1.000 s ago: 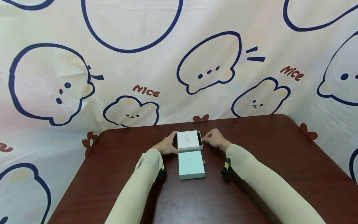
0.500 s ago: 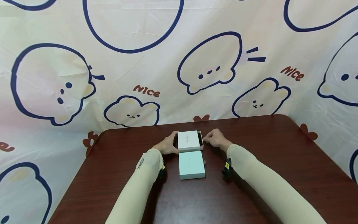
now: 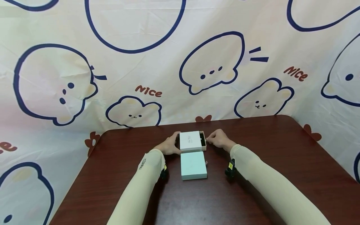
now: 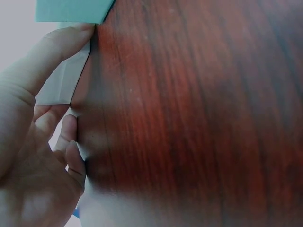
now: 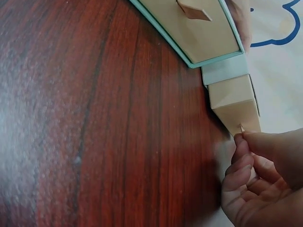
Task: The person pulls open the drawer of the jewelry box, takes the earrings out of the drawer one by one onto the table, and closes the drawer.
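On the table lies a small white drawer box (image 3: 190, 141) with fine lettering on its lid. My left hand (image 3: 168, 145) grips its sleeve from the left, thumb on the near side and fingers round the back. A beige drawer (image 5: 232, 98) sticks partly out of the sleeve's right end, its inside dark. At the drawer's end my right hand (image 3: 220, 139) pinches a small pull tab (image 5: 242, 128) between thumb and index finger, the other fingers curled. Just in front of the white box sits a mint-green drawer box (image 3: 193, 165), closed, with its own tab (image 5: 196, 12) on the right.
Both boxes lie on a dark red-brown wooden table (image 3: 180, 203). Behind it hangs a pale cloth (image 3: 168, 68) with blue cartoon outlines. The mint-green box lies close against the white one, near my left thumb.
My right hand has moved slightly to the right, and the white box's drawer has slid a little further out. The left hand and the mint-green box stay about where they were.
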`<state>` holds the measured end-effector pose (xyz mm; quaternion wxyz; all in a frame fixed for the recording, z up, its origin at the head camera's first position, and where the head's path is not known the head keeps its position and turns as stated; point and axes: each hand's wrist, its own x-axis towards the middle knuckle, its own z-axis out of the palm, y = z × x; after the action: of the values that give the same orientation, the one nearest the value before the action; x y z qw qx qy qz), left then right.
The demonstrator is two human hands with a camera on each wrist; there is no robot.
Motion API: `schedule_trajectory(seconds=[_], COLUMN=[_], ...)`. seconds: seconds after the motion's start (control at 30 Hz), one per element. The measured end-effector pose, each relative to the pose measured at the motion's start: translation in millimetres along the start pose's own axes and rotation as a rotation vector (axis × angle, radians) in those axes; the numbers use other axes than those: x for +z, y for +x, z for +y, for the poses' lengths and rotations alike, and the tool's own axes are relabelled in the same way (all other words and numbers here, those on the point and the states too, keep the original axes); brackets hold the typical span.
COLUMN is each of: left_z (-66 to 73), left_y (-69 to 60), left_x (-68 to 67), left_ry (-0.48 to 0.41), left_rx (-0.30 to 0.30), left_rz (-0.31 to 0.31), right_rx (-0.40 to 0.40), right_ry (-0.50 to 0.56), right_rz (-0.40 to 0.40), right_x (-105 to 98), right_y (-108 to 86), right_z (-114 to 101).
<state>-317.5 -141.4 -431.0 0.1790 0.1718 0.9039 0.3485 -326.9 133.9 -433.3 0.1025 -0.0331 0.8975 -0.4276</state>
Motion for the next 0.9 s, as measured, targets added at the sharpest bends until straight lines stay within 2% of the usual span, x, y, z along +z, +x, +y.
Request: schedule_trajectory(seconds=[0.9], left_z=[0.7], left_y=[-0.3], left_x=[0.9], left_ry=[-0.005], left_rx=[-0.009], left_rz=[-0.004], right_rx=[-0.023], right_ry=[-0.009], right_rz=[-0.014], right_x=[-7.8], right_y=[-1.0], right_z=[4.8])
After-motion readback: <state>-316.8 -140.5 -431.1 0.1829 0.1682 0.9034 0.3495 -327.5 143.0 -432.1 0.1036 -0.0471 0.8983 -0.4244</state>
